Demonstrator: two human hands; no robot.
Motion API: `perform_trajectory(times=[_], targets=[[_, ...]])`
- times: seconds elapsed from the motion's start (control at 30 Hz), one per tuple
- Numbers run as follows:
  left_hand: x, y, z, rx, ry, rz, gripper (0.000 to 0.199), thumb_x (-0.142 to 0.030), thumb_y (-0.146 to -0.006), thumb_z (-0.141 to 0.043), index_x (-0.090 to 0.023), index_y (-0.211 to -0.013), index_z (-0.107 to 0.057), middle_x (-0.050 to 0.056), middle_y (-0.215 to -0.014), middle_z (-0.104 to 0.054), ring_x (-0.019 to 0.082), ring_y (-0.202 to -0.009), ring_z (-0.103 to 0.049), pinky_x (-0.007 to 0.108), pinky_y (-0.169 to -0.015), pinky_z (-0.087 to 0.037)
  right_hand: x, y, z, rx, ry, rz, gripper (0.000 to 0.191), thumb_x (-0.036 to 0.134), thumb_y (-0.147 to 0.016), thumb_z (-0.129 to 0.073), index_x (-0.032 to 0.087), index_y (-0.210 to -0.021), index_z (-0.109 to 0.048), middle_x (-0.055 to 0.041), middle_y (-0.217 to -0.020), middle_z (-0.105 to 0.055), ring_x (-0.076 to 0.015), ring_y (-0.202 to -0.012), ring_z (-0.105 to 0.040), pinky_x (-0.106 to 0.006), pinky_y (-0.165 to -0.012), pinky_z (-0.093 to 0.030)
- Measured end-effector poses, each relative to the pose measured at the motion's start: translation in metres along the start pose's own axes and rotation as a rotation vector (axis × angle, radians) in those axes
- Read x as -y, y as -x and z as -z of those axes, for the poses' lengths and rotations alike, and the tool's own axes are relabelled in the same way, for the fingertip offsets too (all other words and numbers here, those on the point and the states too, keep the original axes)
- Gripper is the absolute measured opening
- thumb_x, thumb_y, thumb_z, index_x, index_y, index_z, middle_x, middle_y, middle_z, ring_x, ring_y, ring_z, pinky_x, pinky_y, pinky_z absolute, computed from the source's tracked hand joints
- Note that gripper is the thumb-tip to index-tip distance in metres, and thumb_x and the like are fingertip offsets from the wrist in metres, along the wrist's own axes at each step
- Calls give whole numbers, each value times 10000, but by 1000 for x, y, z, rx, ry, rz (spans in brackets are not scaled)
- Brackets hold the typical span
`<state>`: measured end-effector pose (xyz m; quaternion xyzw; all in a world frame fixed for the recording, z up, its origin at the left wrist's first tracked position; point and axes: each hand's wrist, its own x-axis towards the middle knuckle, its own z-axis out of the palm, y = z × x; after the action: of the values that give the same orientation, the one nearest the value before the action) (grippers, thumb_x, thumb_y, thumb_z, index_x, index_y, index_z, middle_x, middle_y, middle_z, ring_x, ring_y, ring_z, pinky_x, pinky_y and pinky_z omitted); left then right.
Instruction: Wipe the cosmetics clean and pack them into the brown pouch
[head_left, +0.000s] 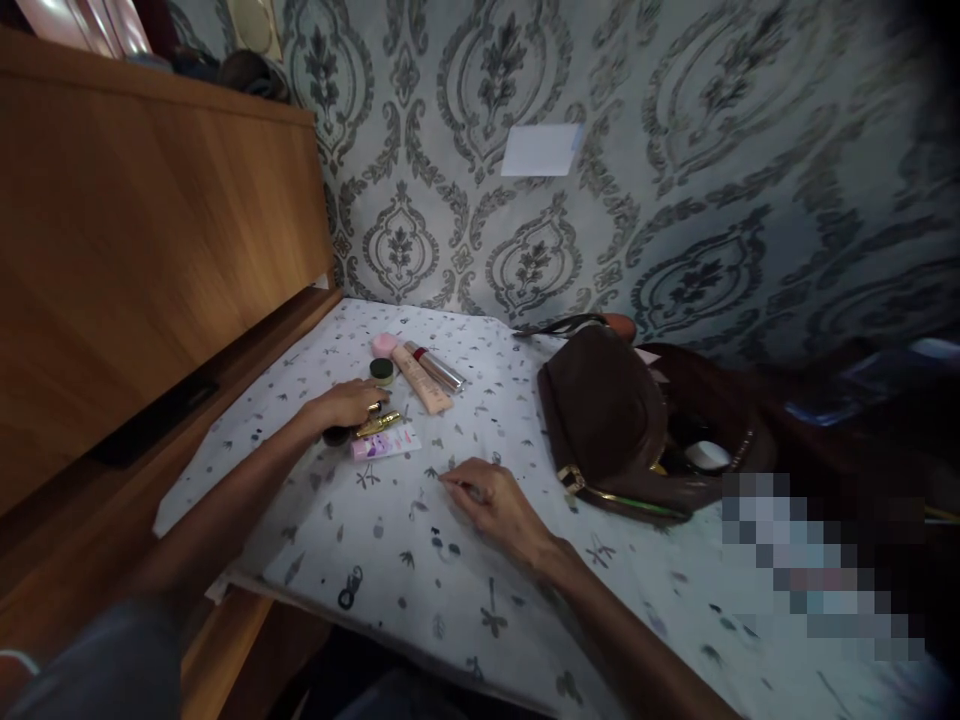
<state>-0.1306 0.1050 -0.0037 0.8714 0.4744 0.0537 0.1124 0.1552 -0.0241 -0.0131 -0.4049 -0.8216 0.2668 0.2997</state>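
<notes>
On the left of the patterned white cloth, my left hand (347,404) is bent over a group of cosmetics. Its fingers are curled down at a small dark and gold item (375,408) that I cannot make out. Just beside lie a gold tube (377,425), a pink and white cream tube (386,443) and a dark round object (336,435) partly under the hand. Behind are a dark-lidded jar (381,371), a pink round item (384,345), a peach squeeze tube (422,380) and a silver tube (436,367). My right hand (499,500) rests on the cloth, fingers curled, nothing visible in it.
A dark brown handbag (600,400) stands on the right, its opening showing a white item (707,456). A wooden cabinet (165,190) borders the left side. Patterned wallpaper with a white card (541,150) rises behind. The cloth's front edge (360,630) lies near me.
</notes>
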Motion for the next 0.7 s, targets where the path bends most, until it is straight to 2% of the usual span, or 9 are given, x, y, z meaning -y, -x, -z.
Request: perform_trajectory(times=[0.1,0.2,0.3,0.33,0.4,0.43,0.5,0.57,0.7], targets=[[2,-2,10,-38,13,19,272,-173,-783,-528,-213,-1001,-687,68,-1040,-712,229,-948,-636,310,-850,-495,6,-5,-14,-14,-141,-75,215,279,-898,-559,211,-918,-762,-78,-910,-757,-222,-834,-700,-331,-729,-544],[-6,-2,30,-187,172,32,339,-249,-832,-506,-171,-1131,-646,105,-1136,-683,238,-988,-628,331,-855,-500,5,-8,-26,-54,-345,-152,223,367,-878,-609,216,-931,-765,-70,-902,-759,-221,-826,-696,-334,-726,-544],[-40,2,39,-387,718,-9,417,-365,-808,-608,-161,-1172,-633,103,-1207,-658,235,-973,-641,305,-787,-517,2,-11,-34,-109,-686,-239,345,498,-828,-672,225,-1030,-740,-68,-974,-745,-214,-814,-707,-338,-716,-557],[-55,4,36,-407,887,-23,439,-384,-795,-642,-163,-1174,-635,97,-1195,-663,229,-955,-648,297,-775,-516,2,-12,-36,-122,-815,-267,398,527,-808,-690,233,-1074,-723,-70,-1016,-736,-212,-819,-714,-340,-718,-562],[-88,7,24,-344,1130,-15,479,-379,-796,-661,-160,-1219,-612,95,-1120,-686,225,-925,-658,292,-750,-517,3,-12,-37,-151,-1046,-311,461,561,-782,-710,246,-1118,-695,-71,-1062,-722,-210,-838,-721,-343,-734,-568],[-102,9,16,-324,1177,-9,477,-383,-810,-655,-160,-1229,-609,91,-1095,-691,219,-914,-657,288,-750,-514,4,-11,-37,-165,-1134,-326,467,567,-773,-717,243,-1109,-692,-70,-1055,-723,-208,-844,-721,-343,-746,-566],[-126,11,0,-318,1144,-5,466,-390,-825,-643,-170,-1235,-613,81,-1082,-693,208,-874,-648,282,-727,-508,5,-9,-35,-194,-1242,-356,453,557,-744,-750,219,-1042,-700,-66,-993,-733,-190,-816,-713,-321,-745,-554],[-140,12,-14,-348,1033,-25,449,-390,-846,-619,-180,-1242,-613,83,-1151,-677,219,-920,-637,296,-756,-510,4,-7,-34,-233,-1262,-388,416,514,-693,-805,192,-938,-707,-56,-898,-737,-162,-750,-691,-281,-703,-534],[-149,11,-33,-500,860,-88,444,-366,-922,-529,-175,-1322,-536,119,-1357,-570,260,-1247,-526,370,-1026,-436,-1,-4,-31,-325,-1193,-415,375,491,-651,-827,175,-797,-688,-30,-748,-704,-116,-581,-593,-237,-561,-465]])
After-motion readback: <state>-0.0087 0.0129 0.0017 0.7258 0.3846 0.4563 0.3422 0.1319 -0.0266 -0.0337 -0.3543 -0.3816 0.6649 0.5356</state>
